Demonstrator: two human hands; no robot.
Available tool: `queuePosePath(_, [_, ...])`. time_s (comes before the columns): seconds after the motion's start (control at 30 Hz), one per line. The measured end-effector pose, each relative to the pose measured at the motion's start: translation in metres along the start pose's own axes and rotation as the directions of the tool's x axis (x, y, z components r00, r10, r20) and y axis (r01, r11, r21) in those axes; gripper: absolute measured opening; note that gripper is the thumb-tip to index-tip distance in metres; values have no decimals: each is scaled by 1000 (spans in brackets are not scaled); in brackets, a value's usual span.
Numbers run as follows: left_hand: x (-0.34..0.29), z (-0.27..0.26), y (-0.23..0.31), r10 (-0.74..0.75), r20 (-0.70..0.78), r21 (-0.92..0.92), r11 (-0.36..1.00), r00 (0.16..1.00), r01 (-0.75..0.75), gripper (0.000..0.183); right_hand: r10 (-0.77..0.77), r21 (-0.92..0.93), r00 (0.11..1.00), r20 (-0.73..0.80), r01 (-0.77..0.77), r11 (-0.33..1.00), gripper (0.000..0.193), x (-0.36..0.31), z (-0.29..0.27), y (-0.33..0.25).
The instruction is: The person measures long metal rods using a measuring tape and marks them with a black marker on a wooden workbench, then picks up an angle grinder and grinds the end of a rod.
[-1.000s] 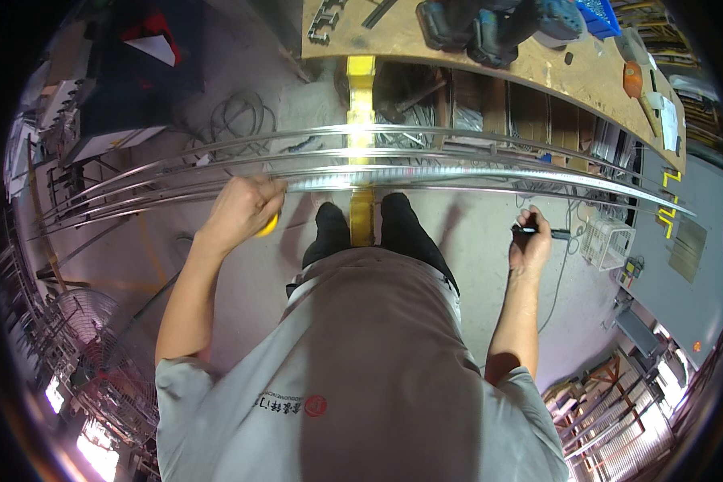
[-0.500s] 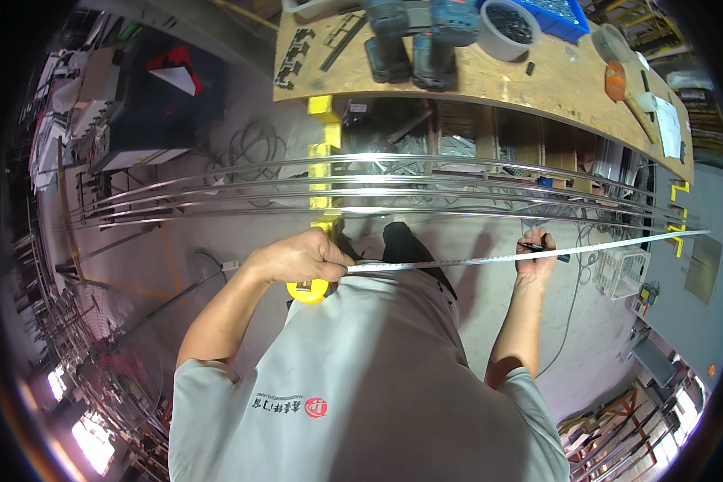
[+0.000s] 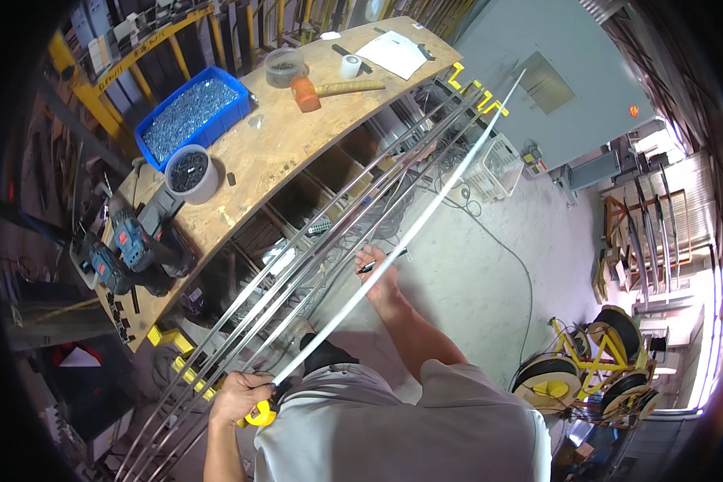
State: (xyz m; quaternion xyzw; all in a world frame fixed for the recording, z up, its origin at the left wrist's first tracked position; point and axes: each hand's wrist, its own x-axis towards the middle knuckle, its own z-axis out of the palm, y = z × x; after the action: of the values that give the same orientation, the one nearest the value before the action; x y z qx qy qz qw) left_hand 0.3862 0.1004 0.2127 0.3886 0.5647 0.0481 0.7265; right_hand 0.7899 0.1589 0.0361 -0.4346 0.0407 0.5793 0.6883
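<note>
My left hand (image 3: 239,397) is closed around a yellow tape measure (image 3: 262,414) close to my body. From it the long white tape blade (image 3: 426,217) stretches up and right to the far yellow notched bracket (image 3: 488,103). My right hand (image 3: 377,271), closed on a black pen (image 3: 365,270), is just beside the middle of the blade; I cannot tell if it touches the tape. Several thin shiny metal rods (image 3: 293,277) run roughly alongside the blade, lying across yellow notched supports (image 3: 186,365) at both ends.
Beyond the rods stands a wooden workbench (image 3: 273,132) with blue cordless drills (image 3: 132,245), a blue bin (image 3: 193,112) of small metal parts, a tub (image 3: 191,173) and an orange-headed mallet (image 3: 305,93). A white crate (image 3: 494,169), floor cable (image 3: 530,289) and cable reels (image 3: 546,381) lie to the right.
The view has swung to the right, so the bench and rods now run diagonally. The blade is still drawn out, and both hands keep their holds on the tape measure and the pen.
</note>
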Motion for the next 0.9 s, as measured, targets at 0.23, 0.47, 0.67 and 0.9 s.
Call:
queuePosePath(0.23, [0, -6, -11, -102, -40, 39, 994, 994, 103, 16, 0, 242, 991, -135, 33, 970, 11, -13, 10, -17])
queuePosePath(0.47, [-28, -36, -61, -174, -88, 10, 984, 981, 176, 15, 42, 176, 998, -46, -34, 984, 17, -22, -12, -7])
queuePosePath(0.67, [-57, -55, -88, -126, -64, 26, 991, 990, 127, 18, -25, 31, 978, -205, 32, 999, 19, -61, 60, 4])
queuePosePath(0.9, [-85, -68, -90, -133, -94, 111, 983, 987, 143, 19, 87, 80, 987, -135, -76, 994, 10, -99, 76, 16])
